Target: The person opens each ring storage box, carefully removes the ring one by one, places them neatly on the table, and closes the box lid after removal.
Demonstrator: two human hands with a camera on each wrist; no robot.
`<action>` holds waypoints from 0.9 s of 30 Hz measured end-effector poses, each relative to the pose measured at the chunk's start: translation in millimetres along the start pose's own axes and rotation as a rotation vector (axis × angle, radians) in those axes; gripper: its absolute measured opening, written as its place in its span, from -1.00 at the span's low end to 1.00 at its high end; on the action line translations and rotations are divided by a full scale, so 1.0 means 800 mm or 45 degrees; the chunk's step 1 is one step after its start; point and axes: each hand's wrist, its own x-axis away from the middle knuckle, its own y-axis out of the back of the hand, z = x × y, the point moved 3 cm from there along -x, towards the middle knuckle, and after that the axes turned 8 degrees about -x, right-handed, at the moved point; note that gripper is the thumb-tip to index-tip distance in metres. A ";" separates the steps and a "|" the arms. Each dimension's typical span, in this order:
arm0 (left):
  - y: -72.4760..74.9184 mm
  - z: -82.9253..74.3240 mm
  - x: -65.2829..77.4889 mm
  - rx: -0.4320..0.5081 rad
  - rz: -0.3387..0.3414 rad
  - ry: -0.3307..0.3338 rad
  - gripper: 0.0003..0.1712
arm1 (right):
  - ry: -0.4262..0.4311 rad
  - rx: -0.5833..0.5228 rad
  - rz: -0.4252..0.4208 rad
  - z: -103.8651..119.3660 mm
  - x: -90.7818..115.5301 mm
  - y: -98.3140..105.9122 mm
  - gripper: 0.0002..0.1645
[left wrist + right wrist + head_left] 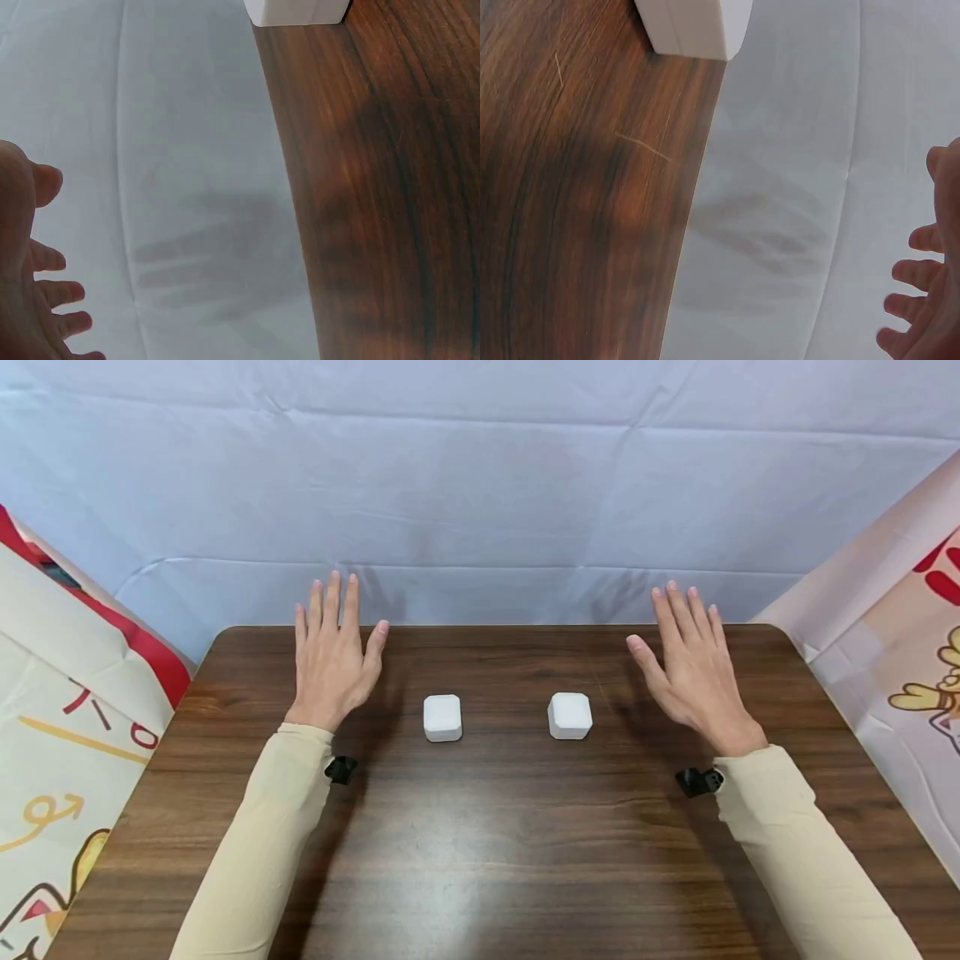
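Dark brown wood grain: the worktop (465,860) spans the space in front of me, glossy near the middle, where light catches it. On it sit two white blocks with clipped corners. The left block (442,718) and the right block (570,716) stand side by side, well apart, both between my arms.

My left grip (326,668) is spread flat, fingers straight, thumb held out to the side; it has hold of nothing. My right grip (693,681) mirrors it, fingers long, thumb wide, likewise holding nothing. Each lies outward of its nearest block, apart from it, fingertips reaching past the worktop's far edge in the head view (their shadows fall on the cloth behind).

That cloth (480,485), pale blue-grey and creased, fills the back. Cream sleeves on both arms; a small black device (341,769) at the left wrist, another (697,782) at the right. Printed sheets flank the worktop: red, yellow and cartoon figures on the left sheet (67,652), pink ground on the right sheet (885,610). Right wrist view: fine pale scratches on the wood.
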 end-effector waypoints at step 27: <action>-0.049 -0.010 0.048 0.698 0.435 -0.047 -0.24 | 0.135 -0.472 -0.141 0.063 0.032 -0.022 -0.42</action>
